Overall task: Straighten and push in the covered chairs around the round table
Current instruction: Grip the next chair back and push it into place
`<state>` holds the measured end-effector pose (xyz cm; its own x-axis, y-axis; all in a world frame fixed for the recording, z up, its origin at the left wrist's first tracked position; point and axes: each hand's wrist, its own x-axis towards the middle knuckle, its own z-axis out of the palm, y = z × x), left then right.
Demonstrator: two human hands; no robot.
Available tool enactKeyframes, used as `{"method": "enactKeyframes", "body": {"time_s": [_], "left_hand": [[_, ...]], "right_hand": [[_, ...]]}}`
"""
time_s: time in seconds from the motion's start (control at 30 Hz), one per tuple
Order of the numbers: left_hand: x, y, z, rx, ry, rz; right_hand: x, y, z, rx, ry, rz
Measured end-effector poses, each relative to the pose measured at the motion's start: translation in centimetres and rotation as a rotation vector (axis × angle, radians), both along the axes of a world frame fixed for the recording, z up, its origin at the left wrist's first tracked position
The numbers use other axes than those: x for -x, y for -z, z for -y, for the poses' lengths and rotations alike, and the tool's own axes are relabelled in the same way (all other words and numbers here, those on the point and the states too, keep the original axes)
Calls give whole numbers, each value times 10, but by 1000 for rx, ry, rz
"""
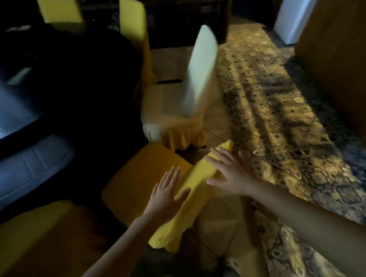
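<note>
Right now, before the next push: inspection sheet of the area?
Surface: round table, dark glossy top.
Job's things: near yellow chair angled, not pushed in; pale chair stands clear of the table; far yellow chair close in.
Clutter: pale item on the table, too blurred to identify.
Hands: left hand and right hand open at the near chair's backrest, fingers straight.
Cables: nothing seen.
Surroundings: patterned rug; wooden cabinet to the right.

Dim, motion-blurred wide-angle view; sunlight streaks the carpet [287, 109], table [59, 88] side dark.
</note>
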<state>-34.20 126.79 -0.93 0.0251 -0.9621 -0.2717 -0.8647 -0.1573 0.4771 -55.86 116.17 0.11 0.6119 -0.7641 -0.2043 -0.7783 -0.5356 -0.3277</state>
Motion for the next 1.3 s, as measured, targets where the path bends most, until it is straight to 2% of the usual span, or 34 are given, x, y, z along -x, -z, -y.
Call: {"method": "enactKeyframes", "body": {"time_s": [0.2, 0.33, 0.47, 0.63, 0.83, 1.0, 1.3], "left_hand": [[27, 16, -41, -211, -175, -148], [41, 15, -50, -91, -306, -30], [44, 18, -53, -28, -290, 128], [46, 22, -58, 76, -340, 172], [49, 26, -64, 303, -402, 237], [46, 25, -59, 369, -340, 269], [34, 19, -33, 336, -334, 250]], "right_hand": [[22, 11, 36, -25, -179, -114], [19, 13, 50, 75, -257, -41], [15, 14, 51, 123, -301, -18], [17, 14, 59, 40, -358, -28], [8, 15, 73, -25, -431, -65], [2, 17, 84, -61, -471, -77], [-18, 14, 118, -86, -499, -83]]}}
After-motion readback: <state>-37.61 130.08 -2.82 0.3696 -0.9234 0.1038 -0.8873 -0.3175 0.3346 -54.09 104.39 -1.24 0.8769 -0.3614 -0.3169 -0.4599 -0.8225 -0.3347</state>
